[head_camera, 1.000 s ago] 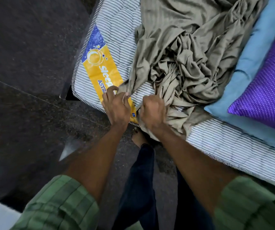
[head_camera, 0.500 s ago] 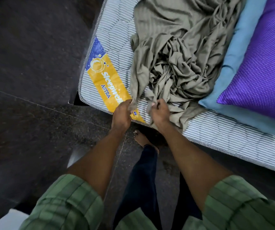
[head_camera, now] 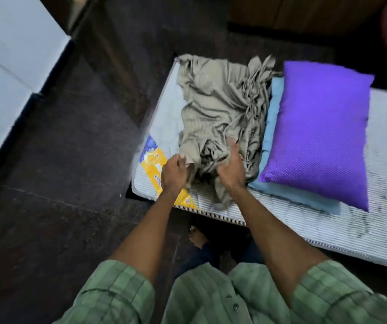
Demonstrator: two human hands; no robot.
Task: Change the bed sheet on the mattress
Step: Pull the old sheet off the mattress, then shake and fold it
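While the crumpled olive-grey cotton bed sheet (head_camera: 220, 118) lies heaped on the bare striped white mattress (head_camera: 304, 220), near its corner with the yellow and blue label (head_camera: 152, 164), the head view shows the left hand (head_camera: 173, 174) pinching a hem of it, fingers curled on the cloth; the right hand (head_camera: 232, 169) rests in the folds with fingers fairly straight, gripping nothing that I can see; a purple dotted pillow (head_camera: 318, 129) sits on a pale blue pillow (head_camera: 274, 106) just beside the heap. The step, as I judge it, is finding an edge to spread the sheet; next the right hand must catch a second corner, and the pillows likely need shifting.
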